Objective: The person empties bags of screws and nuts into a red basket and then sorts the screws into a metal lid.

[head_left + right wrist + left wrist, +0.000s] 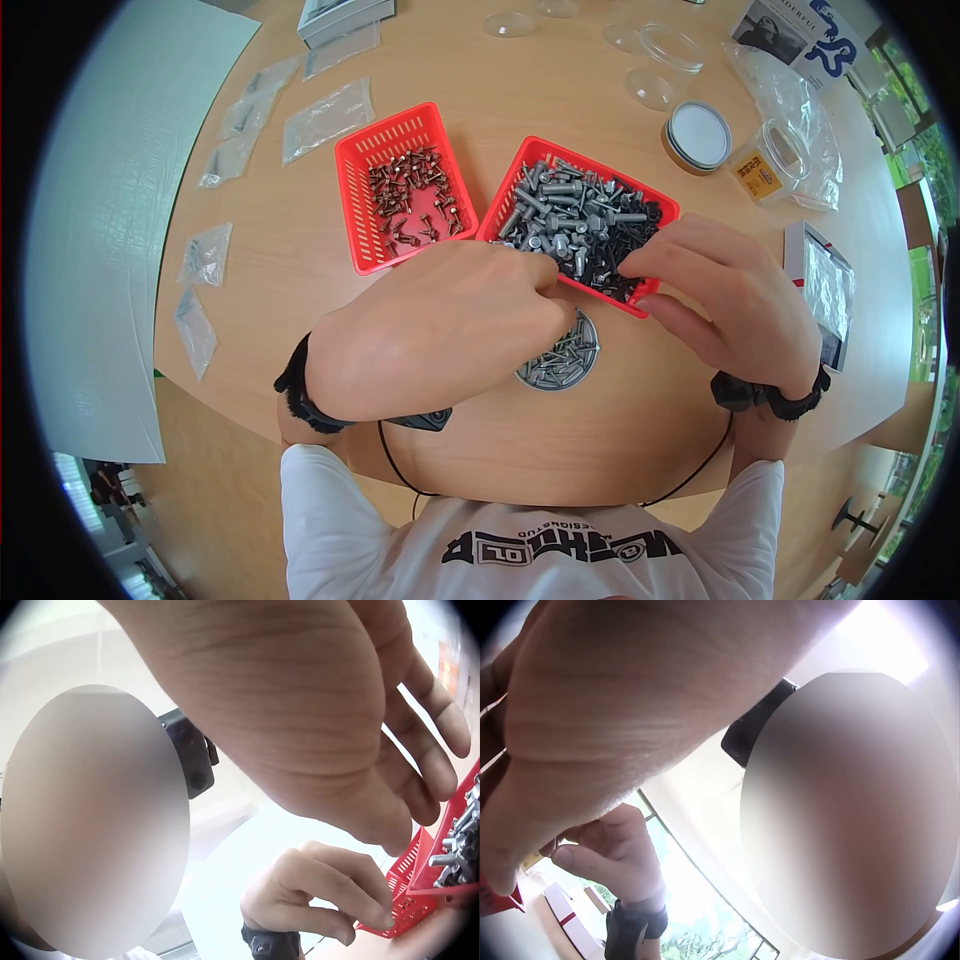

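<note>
My left hand reaches across the near left edge of a red basket of mixed fasteners. Its fingers are loosely bent, thumb apart from them in the right wrist view, with nothing seen between. Over the basket's right side is my right hand, fingertips close to the black screws; its fingers are spread and gently curved. Larger silver bolts fill the rest of that basket. Partly hidden under my left hand, a round dish holds small silver screws.
A second red basket with bronze-coloured screws stands to the left. Plastic bags lie beyond it. At the back right are a round tin, a clear tub and clear lids. A flat box lies right.
</note>
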Motion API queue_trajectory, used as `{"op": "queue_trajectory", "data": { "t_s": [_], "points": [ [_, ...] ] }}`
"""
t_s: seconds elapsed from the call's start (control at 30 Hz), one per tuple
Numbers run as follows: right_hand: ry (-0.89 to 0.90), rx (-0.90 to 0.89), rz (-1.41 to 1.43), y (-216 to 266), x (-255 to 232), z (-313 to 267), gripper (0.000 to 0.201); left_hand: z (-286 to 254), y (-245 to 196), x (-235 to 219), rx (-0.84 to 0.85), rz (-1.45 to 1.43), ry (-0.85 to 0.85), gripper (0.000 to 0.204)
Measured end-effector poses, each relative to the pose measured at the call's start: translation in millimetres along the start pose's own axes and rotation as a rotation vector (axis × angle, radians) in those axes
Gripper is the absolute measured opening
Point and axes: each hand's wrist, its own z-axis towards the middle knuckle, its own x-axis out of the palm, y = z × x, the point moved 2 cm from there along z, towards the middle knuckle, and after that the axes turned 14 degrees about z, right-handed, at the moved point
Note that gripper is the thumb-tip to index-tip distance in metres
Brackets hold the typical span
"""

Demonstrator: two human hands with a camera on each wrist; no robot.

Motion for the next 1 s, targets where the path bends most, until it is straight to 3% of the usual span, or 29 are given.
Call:
{"op": "queue_trajectory", "data": {
  "t_s": [0.2,0.3,0.43,0.6,0.73,0.83,1.0],
  "points": [
    [-0.082,0.028,0.026,-9,-13,-1,0.02,-8,15,-16,-0.122,-0.076,-0.204,0.02],
    [-0.103,0.031,-0.011,-14,-17,5,0.018,-5,36,-22,-0.113,-0.063,-0.416,0.019],
    [-0.121,0.016,-0.032,-29,-20,25,0.013,19,59,-24,-0.307,-0.16,-0.413,0.017],
    [-0.079,0.072,-0.018,-43,-21,59,0.013,53,89,19,-0.286,-0.095,-0.396,0.016],
    [-0.004,0.002,-0.109,-69,-9,76,0.018,65,88,25,-0.36,-0.123,-0.246,0.018],
    [0.081,0.072,-0.118,-82,3,84,0.022,74,86,28,-0.361,-0.132,-0.251,0.02],
    [0.053,0.037,-0.032,-91,12,83,0.022,78,87,31,-0.301,-0.158,-0.244,0.022]
  ]
}}
